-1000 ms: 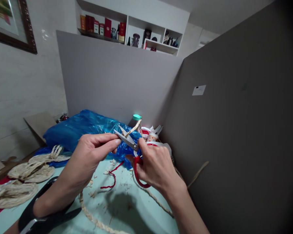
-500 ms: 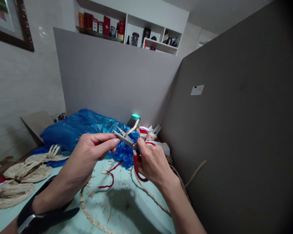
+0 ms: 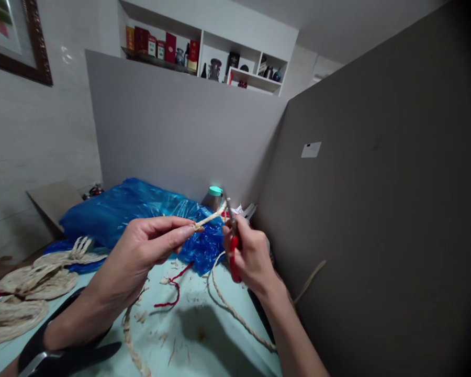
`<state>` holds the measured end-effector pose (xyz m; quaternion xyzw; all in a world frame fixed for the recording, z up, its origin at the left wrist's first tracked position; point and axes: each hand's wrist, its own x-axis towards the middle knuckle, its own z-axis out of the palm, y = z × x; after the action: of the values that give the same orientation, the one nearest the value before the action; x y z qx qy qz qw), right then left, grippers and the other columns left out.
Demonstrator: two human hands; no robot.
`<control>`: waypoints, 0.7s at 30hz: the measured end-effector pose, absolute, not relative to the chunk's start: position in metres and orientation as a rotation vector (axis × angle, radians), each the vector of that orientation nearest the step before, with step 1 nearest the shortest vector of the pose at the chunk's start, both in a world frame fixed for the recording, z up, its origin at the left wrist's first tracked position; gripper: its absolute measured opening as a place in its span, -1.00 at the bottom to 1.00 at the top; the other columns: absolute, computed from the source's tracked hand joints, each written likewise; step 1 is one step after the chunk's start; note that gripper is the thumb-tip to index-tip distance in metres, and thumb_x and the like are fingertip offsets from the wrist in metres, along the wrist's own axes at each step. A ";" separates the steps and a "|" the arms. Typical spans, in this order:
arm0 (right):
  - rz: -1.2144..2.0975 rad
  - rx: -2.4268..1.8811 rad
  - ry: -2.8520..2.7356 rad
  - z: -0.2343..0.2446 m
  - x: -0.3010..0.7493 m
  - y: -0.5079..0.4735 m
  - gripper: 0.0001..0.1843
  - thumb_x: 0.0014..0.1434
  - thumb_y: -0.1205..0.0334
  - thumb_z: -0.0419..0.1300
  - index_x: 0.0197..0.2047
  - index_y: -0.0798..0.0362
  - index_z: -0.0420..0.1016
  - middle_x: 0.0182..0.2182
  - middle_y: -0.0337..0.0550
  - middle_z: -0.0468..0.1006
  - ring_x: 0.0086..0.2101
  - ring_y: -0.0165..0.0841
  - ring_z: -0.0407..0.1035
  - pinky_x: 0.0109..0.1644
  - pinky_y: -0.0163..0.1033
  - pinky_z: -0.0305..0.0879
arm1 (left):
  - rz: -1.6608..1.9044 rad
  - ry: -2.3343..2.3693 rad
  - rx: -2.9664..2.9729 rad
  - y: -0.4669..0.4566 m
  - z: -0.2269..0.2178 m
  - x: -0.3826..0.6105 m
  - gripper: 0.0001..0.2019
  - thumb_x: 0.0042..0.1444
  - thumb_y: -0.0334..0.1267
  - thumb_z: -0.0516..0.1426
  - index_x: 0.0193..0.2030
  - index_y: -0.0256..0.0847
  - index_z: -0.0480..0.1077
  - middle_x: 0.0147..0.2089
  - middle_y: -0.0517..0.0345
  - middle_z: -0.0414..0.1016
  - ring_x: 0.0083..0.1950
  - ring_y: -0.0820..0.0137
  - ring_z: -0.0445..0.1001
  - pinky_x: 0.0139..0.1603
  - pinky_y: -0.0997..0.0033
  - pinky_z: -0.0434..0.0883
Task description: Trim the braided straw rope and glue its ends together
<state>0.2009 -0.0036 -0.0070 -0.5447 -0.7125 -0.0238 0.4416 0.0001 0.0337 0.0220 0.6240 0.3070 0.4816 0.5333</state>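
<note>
In the head view, I see the left hand (image 3: 147, 246) pinching a pale cord (image 3: 210, 218) between thumb and fingertips, the grip narrow and closed on it. The right hand (image 3: 253, 254) is wrapped round the red-handled scissors (image 3: 234, 256), which stand nearly upright, blades up; they show almost edge-on, so from here I can't tell whether they are parted.

What matters is how that cord lies: out from the left fingertips it slants up and to the right, away from the person, its far end reaching the scissors' blades. Its long axis runs across theirs. The left hand is the nearer, right on the cord; the right hand sits just below and beside the far end. Whether blade and cord touch, I couldn't swear to it.

Beyond the grip, a blue plastic bag (image 3: 110, 209) is heaped up, with a green-capped bottle (image 3: 215, 192) behind the cord's tip. Below the hands, red yarn (image 3: 176, 294) and a longer braid (image 3: 235, 312) lie on the pale green table (image 3: 163, 322).
</note>
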 end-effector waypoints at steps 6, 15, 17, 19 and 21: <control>0.463 -1.062 -1.468 0.003 0.186 -0.005 -0.76 0.37 -0.02 0.06 -0.17 -0.08 0.11 -0.32 -0.18 0.61 -0.38 -0.35 0.59 -0.33 -0.24 0.52 | 1.051 0.691 1.511 0.027 0.024 0.001 -0.83 -0.02 -0.07 0.37 -0.34 -0.07 0.66 -0.51 0.26 0.38 -0.50 0.50 0.18 -0.52 0.51 0.15; 0.834 -0.743 -1.060 0.014 0.177 -0.017 -0.60 -0.01 0.25 0.45 -0.29 -0.05 0.26 -0.44 -0.36 0.59 -0.44 -0.41 0.53 -0.31 -0.27 0.47 | 0.985 0.651 1.616 0.022 0.010 0.011 -0.79 0.09 0.00 0.31 -0.36 -0.07 0.58 -0.50 0.30 0.23 -0.48 0.46 0.07 -0.52 0.46 0.05; 0.795 -0.743 -1.078 0.016 0.176 -0.020 -0.60 -0.01 0.26 0.46 -0.30 -0.06 0.27 -0.46 -0.39 0.57 -0.43 -0.41 0.53 -0.31 -0.26 0.47 | 0.970 0.681 1.607 0.020 0.008 0.012 -0.79 0.10 0.00 0.30 -0.38 -0.07 0.57 -0.51 0.30 0.21 -0.49 0.46 0.05 -0.53 0.45 0.02; 0.738 -0.747 -1.071 0.017 0.177 -0.022 -0.58 -0.04 0.28 0.48 -0.32 -0.06 0.27 -0.48 -0.41 0.54 -0.43 -0.40 0.53 -0.31 -0.27 0.47 | 0.930 0.679 1.622 0.018 0.007 0.014 -0.77 0.12 0.00 0.28 -0.40 -0.08 0.56 -0.52 0.30 0.20 -0.49 0.46 0.05 -0.53 0.44 0.02; 0.703 -0.737 -1.057 0.019 0.178 -0.023 -0.57 -0.06 0.29 0.49 -0.34 -0.05 0.26 -0.49 -0.42 0.53 -0.44 -0.42 0.52 -0.33 -0.28 0.45 | 0.904 0.658 1.655 0.018 0.006 0.015 -0.75 0.14 -0.01 0.26 -0.43 -0.09 0.55 -0.52 0.29 0.22 -0.48 0.45 0.06 -0.52 0.45 0.05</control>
<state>0.1780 -0.0233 0.0187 -0.3364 -0.4825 0.3206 0.7425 0.0154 0.0177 0.0059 0.6965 0.2771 0.3807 0.5414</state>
